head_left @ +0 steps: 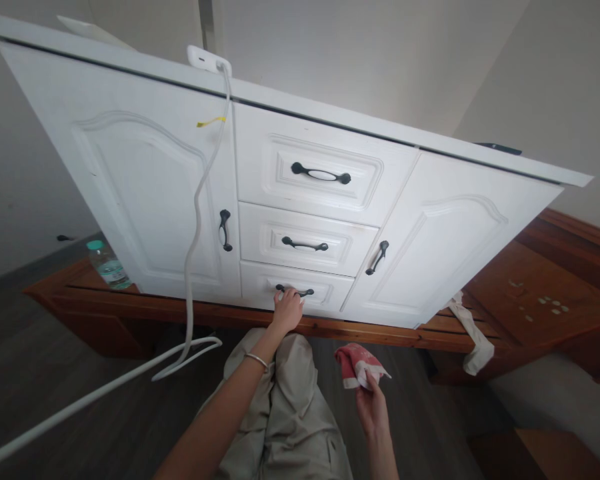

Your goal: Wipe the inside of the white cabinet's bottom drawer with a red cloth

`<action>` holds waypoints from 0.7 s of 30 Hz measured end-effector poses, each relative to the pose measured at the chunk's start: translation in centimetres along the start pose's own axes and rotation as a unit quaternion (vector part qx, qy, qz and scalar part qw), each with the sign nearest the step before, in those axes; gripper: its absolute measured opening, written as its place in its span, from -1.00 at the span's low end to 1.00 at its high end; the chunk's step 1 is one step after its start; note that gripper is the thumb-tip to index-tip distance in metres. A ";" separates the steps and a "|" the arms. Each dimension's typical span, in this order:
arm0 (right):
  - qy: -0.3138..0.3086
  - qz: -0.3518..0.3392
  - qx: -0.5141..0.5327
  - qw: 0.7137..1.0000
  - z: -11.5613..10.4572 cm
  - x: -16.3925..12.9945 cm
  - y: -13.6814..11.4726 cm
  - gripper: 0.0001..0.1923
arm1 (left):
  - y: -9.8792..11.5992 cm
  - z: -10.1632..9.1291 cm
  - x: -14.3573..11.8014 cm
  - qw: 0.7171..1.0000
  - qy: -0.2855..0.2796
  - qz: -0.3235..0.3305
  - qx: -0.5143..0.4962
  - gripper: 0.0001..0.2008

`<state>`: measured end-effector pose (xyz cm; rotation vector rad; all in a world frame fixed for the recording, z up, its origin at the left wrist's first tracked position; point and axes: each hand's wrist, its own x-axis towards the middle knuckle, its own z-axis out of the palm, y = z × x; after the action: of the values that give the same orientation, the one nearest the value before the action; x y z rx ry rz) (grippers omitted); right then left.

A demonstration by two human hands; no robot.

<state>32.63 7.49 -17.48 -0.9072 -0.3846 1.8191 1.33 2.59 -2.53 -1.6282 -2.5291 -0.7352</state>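
Head camera view: at far left, a white rod (80,405) slants up from the lower corner and ends in a bent tip below the cabinet. Above it, a clear bottle (111,272) with a teal cap stands on a wooden bench (340,333), just beside a white cabinet (260,213) that rests on the same bench. The cabinet's left door (145,200) is closed. Over its right part hangs a white cable (197,207), bearing a yellow tag (210,122) and running down from a white adapter (203,59) at the cabinet's top edge. The left door's dark handle (225,231) lies to the right of the cable.

Near the middle, three closed drawers are stacked. The person's left hand (289,310), with a bracelet (256,361) on the wrist, has its fingers curled over the bottom handle (307,292), holding it and hiding its middle. The middle handle (305,245) and top handle (321,175) are untouched above. Below are the person's pale trousers (300,400).

Further right, the right hand (373,403) pinches a red and white cloth (353,360) between thumb and fingers, in front of the bench and well apart from the left hand. Above stands the closed right door (445,260) with its handle (377,258). Farther right, a pale cloth (473,333) hangs over the bench edge, and a dark flat object (500,148) lies on the cabinet top.
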 end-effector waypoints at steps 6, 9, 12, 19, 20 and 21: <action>-0.034 -0.012 -0.033 0.999 3.1 -2.2 -1.8 -0.49 | 0.6 -0.3 -0.6 1.000 -0.003 -0.018 0.014 -0.76; -0.060 -0.014 -0.050 0.997 4.8 -3.8 -2.7 -0.50 | 1.3 -0.4 -3.4 0.999 0.003 -0.022 0.026 -0.76; -0.067 -0.040 -0.047 0.996 6.2 -5.1 -3.7 -0.53 | 2.1 -0.4 -7.5 0.999 0.028 -0.028 0.020 -0.78; -0.042 -0.111 -0.031 0.992 9.0 -7.5 -7.3 -0.52 | 2.9 -1.2 -14.2 0.998 0.034 -0.028 -0.050 -0.84; -0.042 -0.121 -0.036 0.991 9.6 -7.9 -7.9 -0.50 | 3.0 -1.5 -14.6 0.997 0.033 -0.028 -0.058 -0.84; -0.047 -0.128 -0.048 0.990 10.3 -8.2 -8.4 -0.47 | 3.1 -1.7 -15.0 0.997 0.030 -0.028 -0.065 -0.84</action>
<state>32.12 5.24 -2.00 -0.8007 -0.6239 1.6213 10.32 -9.80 -4.21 -1.5509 -2.5436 -0.9581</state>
